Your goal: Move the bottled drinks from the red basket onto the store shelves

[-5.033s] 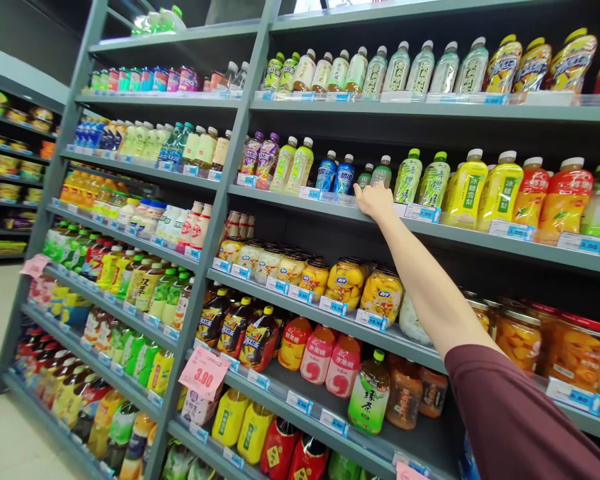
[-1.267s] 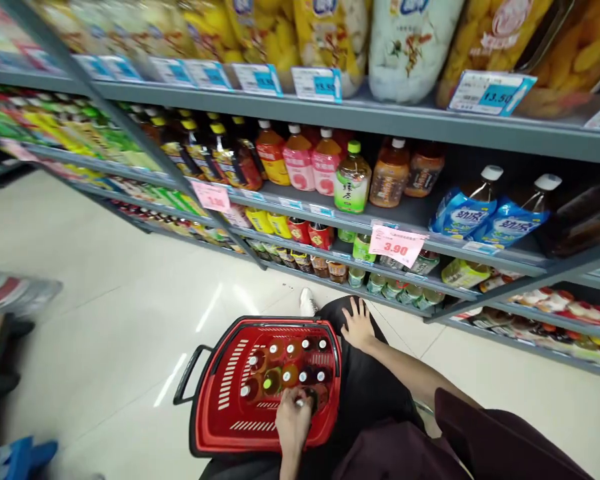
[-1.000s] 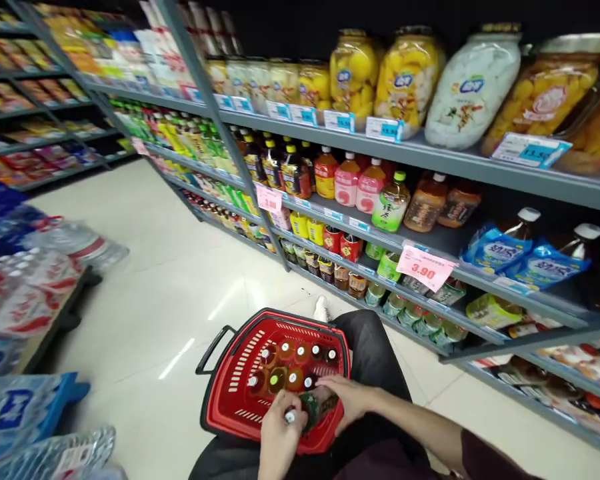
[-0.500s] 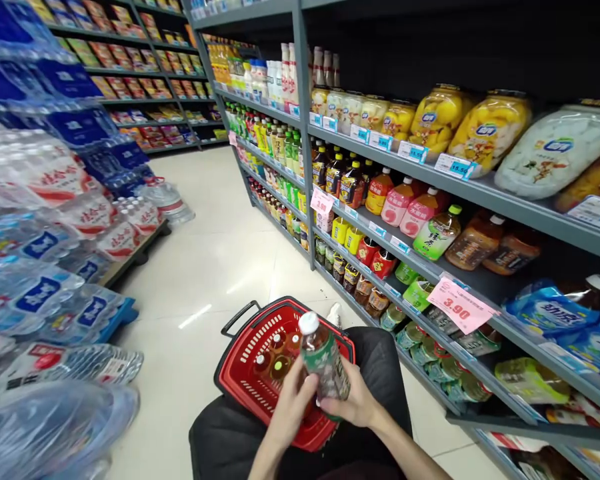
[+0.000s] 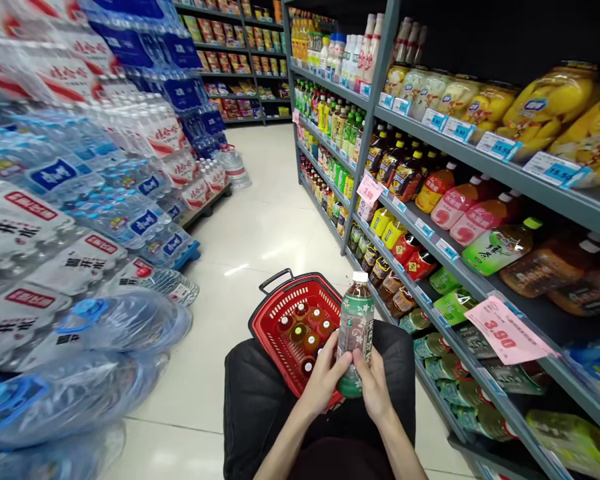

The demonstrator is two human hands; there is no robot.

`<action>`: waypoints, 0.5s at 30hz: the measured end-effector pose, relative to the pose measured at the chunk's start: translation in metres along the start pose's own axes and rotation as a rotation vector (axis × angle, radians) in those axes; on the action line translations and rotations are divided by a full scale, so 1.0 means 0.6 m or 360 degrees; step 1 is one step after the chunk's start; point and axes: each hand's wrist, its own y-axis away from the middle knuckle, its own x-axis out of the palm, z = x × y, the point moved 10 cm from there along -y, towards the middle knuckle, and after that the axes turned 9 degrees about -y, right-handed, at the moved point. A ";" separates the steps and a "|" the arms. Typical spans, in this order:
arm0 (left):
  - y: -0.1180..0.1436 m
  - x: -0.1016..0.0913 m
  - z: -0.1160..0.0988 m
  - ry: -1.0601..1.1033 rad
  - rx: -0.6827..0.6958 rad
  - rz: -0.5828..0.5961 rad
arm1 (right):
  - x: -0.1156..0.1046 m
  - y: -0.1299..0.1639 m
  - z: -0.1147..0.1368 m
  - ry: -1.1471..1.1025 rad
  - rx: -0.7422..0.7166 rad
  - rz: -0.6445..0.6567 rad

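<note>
A drink bottle (image 5: 357, 320) with a white cap and a green, flower-patterned label stands nearly upright between my two hands. My left hand (image 5: 327, 377) wraps its lower left side, and my right hand (image 5: 375, 383) grips the lower right, both thumbs lying on the front. Behind and to the left of the bottle, a red shopping basket (image 5: 275, 360) rests on or against my black-clad legs. Inside it stand several capped bottles (image 5: 300, 331), seen from above, with white caps and one green cap. My hands and the held bottle hide the basket's right side.
Grey shelving (image 5: 380, 113) on the right carries drink bottles and fruit jars (image 5: 550, 100), with a pink price tag (image 5: 505, 327) jutting out. Stacked water packs (image 5: 85, 260) line the left. A pale tiled floor (image 5: 260, 220) runs between them toward snack shelves (image 5: 230, 60).
The view has swung left, so things sit farther right. The bottle has turned more upright, its label facing me, and both hands now hold it low. More bottles show in the basket.
</note>
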 end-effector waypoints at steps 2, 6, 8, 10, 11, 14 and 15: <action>-0.008 0.000 -0.001 -0.0015 0.0008 -0.0002 | 0.001 0.004 -0.004 0.0015 0.0026 -0.0015; -0.018 0.007 -0.012 0.0089 0.0038 0.0018 | -0.002 0.016 -0.021 0.0040 0.0089 -0.0086; -0.019 0.007 -0.013 0.0122 0.0044 -0.0002 | -0.006 0.023 -0.035 -0.0001 0.0136 -0.0125; -0.018 0.005 -0.012 0.0126 0.0052 -0.0033 | -0.007 0.028 -0.043 -0.0026 0.0154 -0.0143; -0.017 0.004 -0.012 0.0118 0.0063 -0.0043 | -0.008 0.029 -0.045 -0.0017 0.0150 -0.0140; -0.013 0.001 -0.017 0.0058 0.0107 -0.0045 | -0.004 0.029 -0.041 0.0116 0.0146 -0.0096; -0.013 0.000 -0.020 0.0029 0.0118 -0.0036 | -0.002 0.028 -0.037 0.0180 0.0145 -0.0079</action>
